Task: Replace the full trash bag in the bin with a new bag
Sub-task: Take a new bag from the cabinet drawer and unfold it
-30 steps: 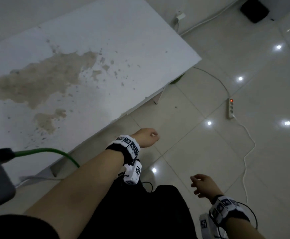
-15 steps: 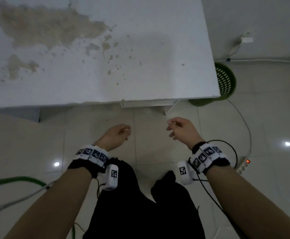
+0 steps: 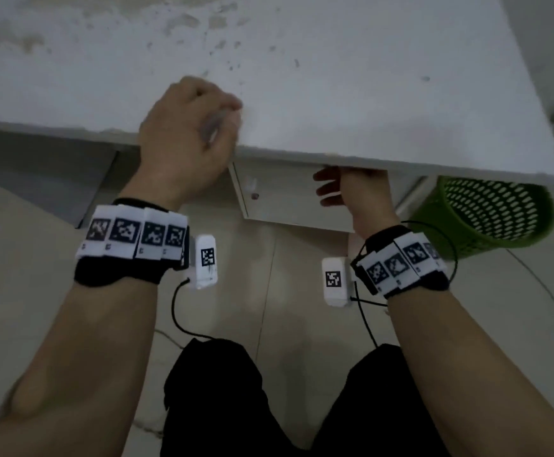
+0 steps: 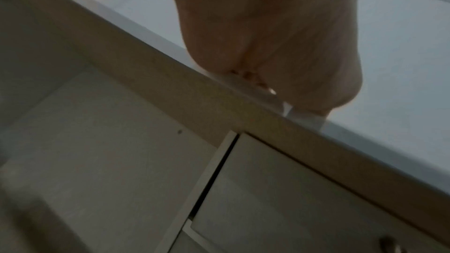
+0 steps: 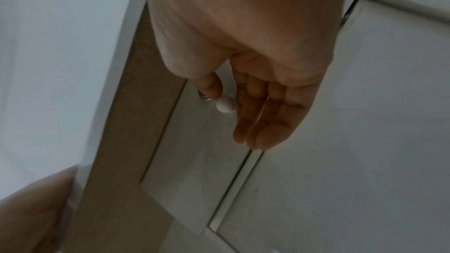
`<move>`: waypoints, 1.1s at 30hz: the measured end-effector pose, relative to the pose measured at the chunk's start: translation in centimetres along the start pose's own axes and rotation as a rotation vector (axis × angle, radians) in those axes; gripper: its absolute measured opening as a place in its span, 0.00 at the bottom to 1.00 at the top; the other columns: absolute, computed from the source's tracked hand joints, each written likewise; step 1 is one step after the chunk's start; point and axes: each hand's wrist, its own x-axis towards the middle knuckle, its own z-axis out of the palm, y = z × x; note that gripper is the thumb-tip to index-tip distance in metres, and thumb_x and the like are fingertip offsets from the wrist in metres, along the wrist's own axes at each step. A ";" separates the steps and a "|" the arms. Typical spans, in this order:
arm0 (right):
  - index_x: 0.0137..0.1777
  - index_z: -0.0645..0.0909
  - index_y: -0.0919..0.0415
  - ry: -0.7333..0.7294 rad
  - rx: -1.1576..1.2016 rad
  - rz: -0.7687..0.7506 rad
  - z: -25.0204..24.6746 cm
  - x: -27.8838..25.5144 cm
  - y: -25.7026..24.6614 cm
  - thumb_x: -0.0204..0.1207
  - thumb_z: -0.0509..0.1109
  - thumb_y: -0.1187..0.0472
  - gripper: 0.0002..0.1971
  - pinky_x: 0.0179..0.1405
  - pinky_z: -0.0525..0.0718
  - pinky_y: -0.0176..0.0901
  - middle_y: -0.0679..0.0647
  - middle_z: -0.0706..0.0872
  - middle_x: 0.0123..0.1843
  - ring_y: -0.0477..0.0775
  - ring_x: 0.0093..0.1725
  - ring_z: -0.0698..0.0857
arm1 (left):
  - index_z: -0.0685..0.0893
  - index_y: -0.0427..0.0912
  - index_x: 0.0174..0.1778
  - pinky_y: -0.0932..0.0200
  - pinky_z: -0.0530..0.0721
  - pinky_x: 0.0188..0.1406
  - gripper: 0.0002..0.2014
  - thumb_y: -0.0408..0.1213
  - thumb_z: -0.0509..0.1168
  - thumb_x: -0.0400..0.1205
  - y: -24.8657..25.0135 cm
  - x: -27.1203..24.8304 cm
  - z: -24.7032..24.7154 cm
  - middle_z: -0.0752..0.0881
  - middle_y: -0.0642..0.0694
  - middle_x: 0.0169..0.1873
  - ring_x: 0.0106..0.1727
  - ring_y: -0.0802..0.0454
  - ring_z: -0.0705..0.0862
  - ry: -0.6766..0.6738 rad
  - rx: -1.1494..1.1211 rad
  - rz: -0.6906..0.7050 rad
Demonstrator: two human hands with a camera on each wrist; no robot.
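Note:
A green mesh bin point(image 3: 486, 219) stands on the floor under the right end of the white table point(image 3: 367, 94); I see no bag in it. My left hand point(image 3: 203, 127) rests on the table's front edge, fingers curled over a thin whitish sheet point(image 4: 303, 116) that I cannot identify. My right hand point(image 3: 328, 188) reaches under the edge to the white drawer front point(image 3: 288, 209). In the right wrist view the round white knob point(image 5: 226, 106) sits pinched between my thumb tip and the side of my forefinger, with the other fingers point(image 5: 268, 122) straight past it.
The tabletop is stained at the far left point(image 3: 12, 44). A thin cable point(image 3: 552, 301) runs over the tiled floor to the right of the bin. My legs in black trousers point(image 3: 222, 407) are close to the table front.
Both hands have moved forward from the air in front of me: the left now lies on the table edge, the right has reached the drawer knob. I stand closer to the table.

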 end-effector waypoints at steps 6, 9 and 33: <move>0.45 0.85 0.65 0.009 0.144 -0.116 1.4 0.5 0.7 0.85 0.62 0.54 0.16 0.18 0.76 0.36 0.57 0.92 0.32 0.56 0.22 0.85 | 0.87 0.48 0.58 0.53 0.81 0.60 0.19 0.56 0.58 0.85 -1.3 0.3 0.8 0.86 0.48 0.57 0.59 0.53 0.83 0.140 0.041 0.122; 0.40 0.82 0.64 0.056 0.218 -0.159 2.0 0.0 1.0 0.84 0.63 0.53 0.17 0.18 0.72 0.37 0.56 0.89 0.26 0.56 0.19 0.81 | 0.88 0.46 0.59 0.58 0.81 0.64 0.19 0.54 0.60 0.85 -1.2 0.2 0.7 0.88 0.49 0.56 0.60 0.58 0.84 0.131 -0.059 0.135; 0.36 0.82 0.64 -0.078 0.045 -0.203 0.0 -12.4 9.8 0.87 0.63 0.54 0.20 0.23 0.76 0.44 0.62 0.89 0.27 0.59 0.23 0.82 | 0.74 0.71 0.73 0.33 0.49 0.85 0.33 0.45 0.76 0.74 2.0 -2.6 -3.2 0.47 0.48 0.88 0.88 0.47 0.36 -0.598 0.412 0.484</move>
